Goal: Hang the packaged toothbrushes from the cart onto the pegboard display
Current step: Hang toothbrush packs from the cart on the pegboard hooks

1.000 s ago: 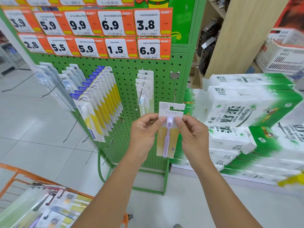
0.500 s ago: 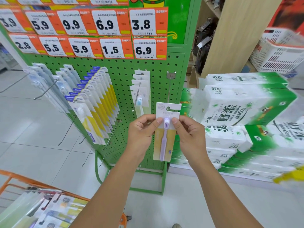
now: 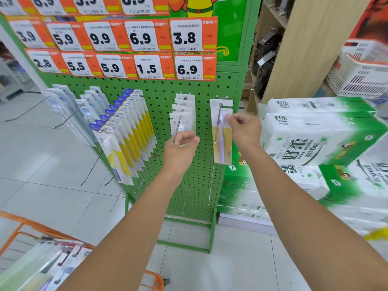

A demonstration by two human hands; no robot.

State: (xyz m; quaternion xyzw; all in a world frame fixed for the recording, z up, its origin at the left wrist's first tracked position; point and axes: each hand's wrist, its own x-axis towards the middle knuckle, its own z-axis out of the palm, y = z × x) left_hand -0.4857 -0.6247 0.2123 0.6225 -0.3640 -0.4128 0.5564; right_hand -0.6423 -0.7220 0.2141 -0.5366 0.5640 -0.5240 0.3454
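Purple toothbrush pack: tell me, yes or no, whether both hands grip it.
No: only the right hand pinches the purple toothbrush pack; the left hand touches the neighbouring packs.

There is one view only, from a wide-angle camera on the person's head, facing forward and slightly down. It stands close to the green pegboard (image 3: 159, 106), which fills the frame from 10 to 12 o'clock. Both forearms reach in from 6 o'clock, the orange cart (image 3: 27, 225) sits at 8 o'clock, and stacked tissue packs (image 3: 319, 133) at 3 o'clock.
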